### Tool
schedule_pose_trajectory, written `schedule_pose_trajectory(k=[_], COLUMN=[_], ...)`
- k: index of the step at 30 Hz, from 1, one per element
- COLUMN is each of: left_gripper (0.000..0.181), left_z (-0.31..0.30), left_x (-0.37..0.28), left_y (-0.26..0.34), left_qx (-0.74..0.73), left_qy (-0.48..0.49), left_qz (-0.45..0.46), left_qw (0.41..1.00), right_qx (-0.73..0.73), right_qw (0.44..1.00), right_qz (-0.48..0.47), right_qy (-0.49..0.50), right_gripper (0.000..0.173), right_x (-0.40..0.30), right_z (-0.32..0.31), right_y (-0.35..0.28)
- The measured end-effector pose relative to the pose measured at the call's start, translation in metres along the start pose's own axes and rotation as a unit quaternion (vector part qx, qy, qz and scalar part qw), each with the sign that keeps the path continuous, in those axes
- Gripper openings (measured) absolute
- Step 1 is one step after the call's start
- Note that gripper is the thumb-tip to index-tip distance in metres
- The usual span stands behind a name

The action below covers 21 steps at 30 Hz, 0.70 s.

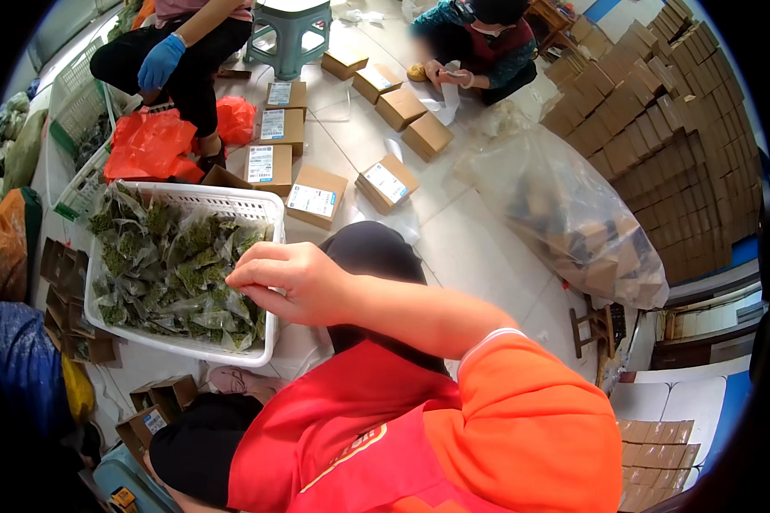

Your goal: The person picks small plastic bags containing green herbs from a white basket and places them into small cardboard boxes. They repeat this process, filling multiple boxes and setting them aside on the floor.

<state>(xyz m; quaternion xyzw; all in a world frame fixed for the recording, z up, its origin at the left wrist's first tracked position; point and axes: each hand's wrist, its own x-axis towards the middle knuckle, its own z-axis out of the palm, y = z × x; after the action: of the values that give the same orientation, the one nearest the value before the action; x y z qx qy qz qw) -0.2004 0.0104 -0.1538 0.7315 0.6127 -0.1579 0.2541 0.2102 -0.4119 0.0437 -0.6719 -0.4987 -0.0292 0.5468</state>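
Note:
My right hand [292, 282] hangs over the right side of a white plastic basket [186, 353], its fingers bent and drawn together near the bagged greens. Whether a thing lies between the fingertips, I cannot tell. Many clear plastic bags of green, moss-like plant matter [196, 276] fill the basket. My left hand is out of view; only part of that arm shows at the bottom edge. By my left knee, small cardboard boxes [135, 433] stand on the floor, one with a printed label.
Labelled cardboard boxes [314, 195] line the floor ahead. A co-worker's blue-gloved hand [160, 61] is beyond red plastic bags [148, 144]; another person crouches at the top right. A large clear sack of boxes [577, 218] lies right, before stacked cartons [673, 147]. A teal stool [289, 35] stands ahead.

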Motion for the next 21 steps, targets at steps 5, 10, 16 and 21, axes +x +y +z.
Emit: schedule_pose_trajectory(k=[5, 10, 16, 21], left_gripper=[0.053, 0.038, 0.028, 0.026], left_z=[-0.031, -0.096, -0.039, 0.031], left_x=[0.002, -0.082, -0.163, -0.225], left_y=[0.003, 0.069, 0.227, 0.292], left_qx=[0.074, 0.099, 0.121, 0.146], left_qy=[0.092, 0.343, 0.316, 0.174], left_qz=[-0.015, 0.148, 0.475, 0.564], left_qw=[0.993, 0.922, 0.812, 0.794], right_qx=[0.013, 0.042, -0.084, -0.305], right_qw=[0.999, 0.963, 0.864, 0.782], right_qz=[-0.012, 0.033, 0.424, 0.538], right_qy=[0.046, 0.266, 0.257, 0.073], right_gripper=[0.021, 0.028, 0.018, 0.040], right_x=[0.002, -0.021, -0.178, -0.272], right_z=[-0.016, -0.071, -0.123, -0.111], right_y=[-0.016, 0.002, 0.192, 0.264])
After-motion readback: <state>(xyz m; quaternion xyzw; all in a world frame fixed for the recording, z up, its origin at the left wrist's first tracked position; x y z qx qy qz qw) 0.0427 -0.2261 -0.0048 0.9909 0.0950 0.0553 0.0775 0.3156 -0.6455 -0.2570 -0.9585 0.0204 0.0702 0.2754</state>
